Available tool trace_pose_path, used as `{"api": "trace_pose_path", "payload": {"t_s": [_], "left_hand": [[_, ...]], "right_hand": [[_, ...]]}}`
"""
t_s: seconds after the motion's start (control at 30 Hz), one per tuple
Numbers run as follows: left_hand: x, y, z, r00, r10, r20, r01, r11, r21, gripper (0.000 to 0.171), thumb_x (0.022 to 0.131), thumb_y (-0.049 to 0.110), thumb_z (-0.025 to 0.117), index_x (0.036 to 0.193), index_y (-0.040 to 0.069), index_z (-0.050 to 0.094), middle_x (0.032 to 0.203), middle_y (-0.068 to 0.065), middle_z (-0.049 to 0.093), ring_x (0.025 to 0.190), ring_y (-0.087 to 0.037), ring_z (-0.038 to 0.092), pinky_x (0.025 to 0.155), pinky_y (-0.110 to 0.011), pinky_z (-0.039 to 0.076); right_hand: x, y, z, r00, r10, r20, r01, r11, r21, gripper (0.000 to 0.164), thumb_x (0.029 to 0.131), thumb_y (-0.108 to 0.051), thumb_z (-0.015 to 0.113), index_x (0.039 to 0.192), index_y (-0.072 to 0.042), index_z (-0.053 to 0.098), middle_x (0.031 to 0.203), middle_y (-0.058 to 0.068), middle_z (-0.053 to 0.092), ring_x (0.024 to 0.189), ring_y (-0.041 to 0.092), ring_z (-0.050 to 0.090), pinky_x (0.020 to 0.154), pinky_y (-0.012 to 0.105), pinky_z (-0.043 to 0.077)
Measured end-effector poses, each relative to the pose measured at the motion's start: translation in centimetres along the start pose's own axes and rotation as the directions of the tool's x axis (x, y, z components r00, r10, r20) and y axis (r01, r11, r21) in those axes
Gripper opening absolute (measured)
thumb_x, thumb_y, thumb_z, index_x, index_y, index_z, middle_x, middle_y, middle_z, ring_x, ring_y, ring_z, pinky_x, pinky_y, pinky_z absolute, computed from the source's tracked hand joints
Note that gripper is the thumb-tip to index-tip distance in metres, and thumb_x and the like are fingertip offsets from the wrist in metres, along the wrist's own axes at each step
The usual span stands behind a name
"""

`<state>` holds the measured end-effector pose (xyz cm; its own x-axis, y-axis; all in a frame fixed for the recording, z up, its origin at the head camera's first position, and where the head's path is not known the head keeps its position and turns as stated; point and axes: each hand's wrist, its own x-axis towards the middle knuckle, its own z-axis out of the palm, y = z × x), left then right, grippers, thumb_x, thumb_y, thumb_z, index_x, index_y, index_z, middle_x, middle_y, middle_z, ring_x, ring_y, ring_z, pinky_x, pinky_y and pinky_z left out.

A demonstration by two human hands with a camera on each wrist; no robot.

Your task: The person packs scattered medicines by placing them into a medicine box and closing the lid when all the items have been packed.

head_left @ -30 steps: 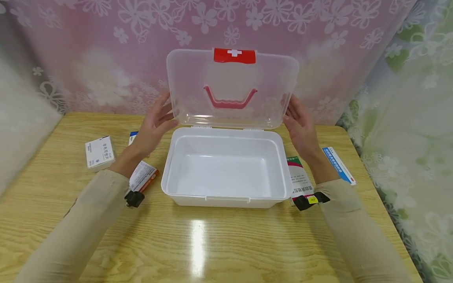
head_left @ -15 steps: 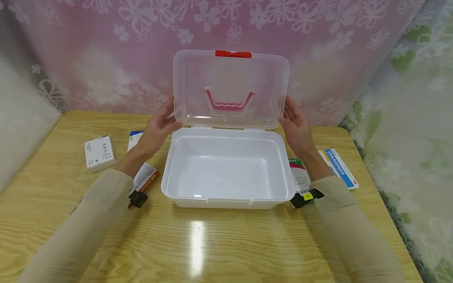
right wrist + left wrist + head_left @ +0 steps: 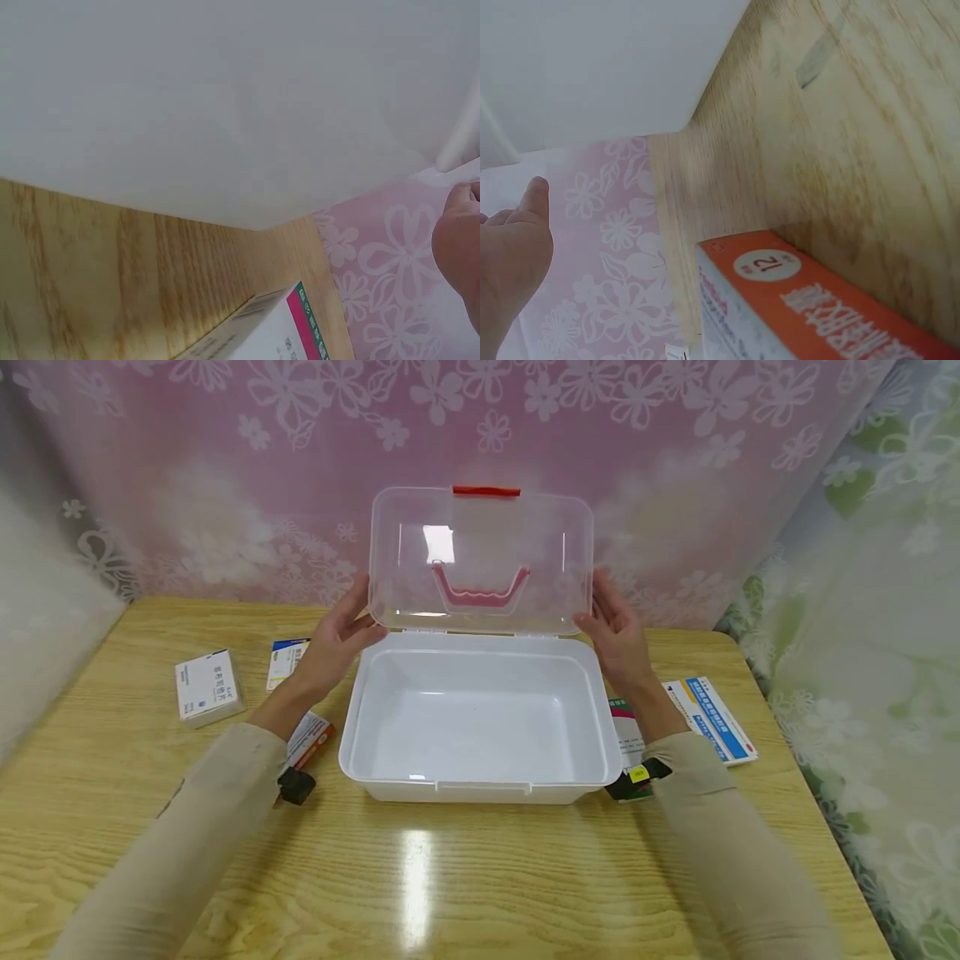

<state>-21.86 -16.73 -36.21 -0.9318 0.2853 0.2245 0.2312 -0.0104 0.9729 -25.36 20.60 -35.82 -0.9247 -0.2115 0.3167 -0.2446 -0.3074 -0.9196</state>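
A white plastic first-aid box [image 3: 480, 672] stands on the table with nothing inside it. Its clear lid [image 3: 480, 535] is raised at the back hinges, with a pink carry handle [image 3: 482, 596] and a red clasp [image 3: 486, 491] on top. My left hand [image 3: 336, 642] holds the lid's lower left edge, thumb in front and fingers partly behind. On the other side my right hand [image 3: 622, 643] holds the lower right edge the same way. The left wrist view shows the box's side wall [image 3: 592, 67] and part of the left hand [image 3: 514, 255].
Left of the box lie a white medicine carton [image 3: 208, 687], a blue-and-white one [image 3: 287, 662] and an orange-and-white one [image 3: 309, 739]. To the right are a green-and-pink carton [image 3: 626, 735], partly behind the wrist, and a blue-and-white carton [image 3: 716, 722]. A floral curtain [image 3: 247, 485] hangs behind the table.
The lid has tilted further back, away from me, and its top edge appears lower. Both hands have followed it, the right hand shifting slightly inward. The box has stayed in place.
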Motion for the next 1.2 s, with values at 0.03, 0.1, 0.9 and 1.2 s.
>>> {"api": "trace_pose_path", "payload": {"t_s": [0.03, 0.1, 0.9, 1.2], "left_hand": [[0.0, -0.1, 0.0, 1.000, -0.006, -0.001, 0.006, 1.000, 0.002, 0.070, 0.097, 0.008, 0.051, 0.155, 0.018, 0.012, 0.158, 0.000, 0.015, 0.139, -0.031, 0.028, 0.104, -0.039, 0.034], [0.0, -0.2, 0.0, 1.000, -0.019, -0.003, 0.019, 1.000, 0.009, 0.070, 0.097, 0.009, 0.051, 0.155, 0.017, 0.012, 0.158, 0.000, 0.013, 0.139, -0.030, 0.027, 0.105, -0.041, 0.033], [-0.3, -0.1, 0.1, 0.994, -0.109, -0.023, 0.110, 0.994, 0.027, 0.071, 0.099, 0.018, 0.050, 0.155, 0.025, 0.007, 0.158, -0.004, 0.014, 0.139, -0.030, 0.026, 0.108, -0.048, 0.028], [-0.8, 0.1, 0.4, 0.986, -0.162, -0.047, 0.164, 0.986, 0.030, 0.069, 0.099, 0.023, 0.050, 0.154, 0.033, 0.011, 0.157, -0.008, 0.017, 0.140, -0.027, 0.024, 0.109, -0.050, 0.025]], "right_hand": [[0.0, 0.1, 0.0, 1.000, 0.005, -0.006, -0.005, 1.000, 0.002, 0.064, 0.093, 0.007, 0.053, 0.150, 0.001, 0.023, 0.155, 0.013, 0.023, 0.141, 0.025, 0.022, 0.109, 0.035, 0.025], [0.0, 0.2, 0.0, 1.000, 0.005, -0.018, -0.005, 1.000, -0.002, 0.064, 0.092, 0.006, 0.055, 0.149, 0.002, 0.025, 0.154, 0.014, 0.025, 0.140, 0.024, 0.025, 0.108, 0.032, 0.027], [-0.1, 0.9, -0.1, 0.991, 0.009, -0.135, -0.018, 0.998, -0.067, 0.062, 0.091, 0.006, 0.058, 0.146, 0.007, 0.029, 0.152, 0.020, 0.027, 0.140, 0.026, 0.025, 0.109, 0.028, 0.026], [-0.6, 1.2, -0.3, 0.987, 0.045, -0.157, -0.061, 0.993, -0.103, 0.062, 0.091, 0.001, 0.060, 0.146, 0.003, 0.031, 0.153, 0.018, 0.026, 0.140, 0.021, 0.027, 0.105, 0.022, 0.031]]}}
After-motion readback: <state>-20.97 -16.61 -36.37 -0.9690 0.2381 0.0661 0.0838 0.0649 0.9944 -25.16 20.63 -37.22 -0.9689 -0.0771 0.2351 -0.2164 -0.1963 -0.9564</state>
